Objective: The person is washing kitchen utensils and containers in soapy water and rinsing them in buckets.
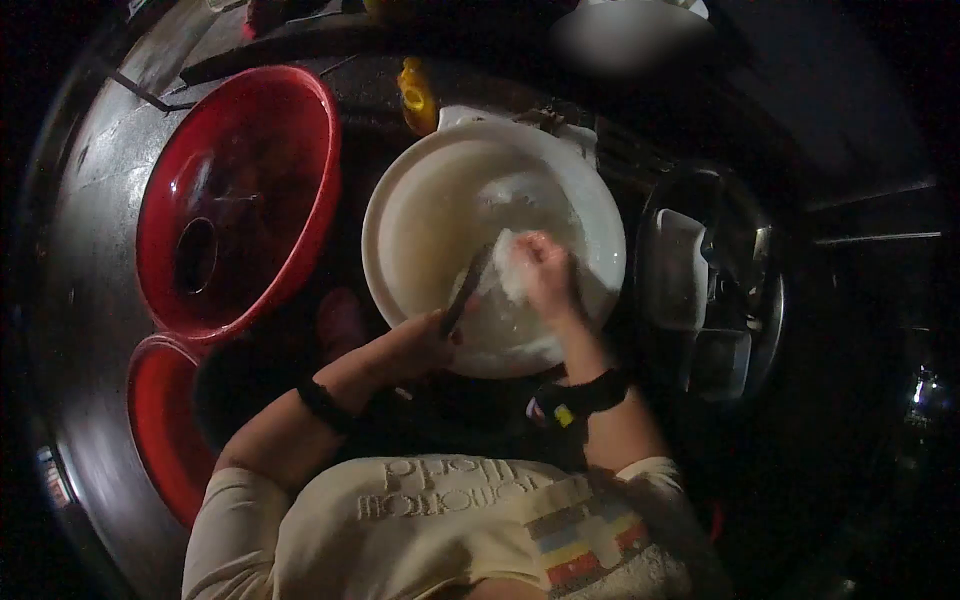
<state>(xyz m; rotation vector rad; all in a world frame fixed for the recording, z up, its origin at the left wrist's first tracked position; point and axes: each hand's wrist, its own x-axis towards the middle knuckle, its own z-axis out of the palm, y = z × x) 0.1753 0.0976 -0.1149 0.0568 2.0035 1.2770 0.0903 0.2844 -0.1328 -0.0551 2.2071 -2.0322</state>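
Observation:
Below me a large white basin (385, 225) holds cloudy water with pale foam or cloth in it. My left hand (428, 335), at the basin's near left rim, is closed on the end of a dark, long utensil (468, 290) that slants up over the water. My right hand (545, 265) is over the right half of the basin, its fingers closed round a white, soft-looking clump (512, 265). The clump is beside the upper end of the utensil.
A big red basin (325, 200) stands at the left, with a smaller red tub (150, 400) below it. A yellow bottle (417, 98) is behind the white basin. At the right, a dark round tub (770, 330) holds white and clear containers (680, 265).

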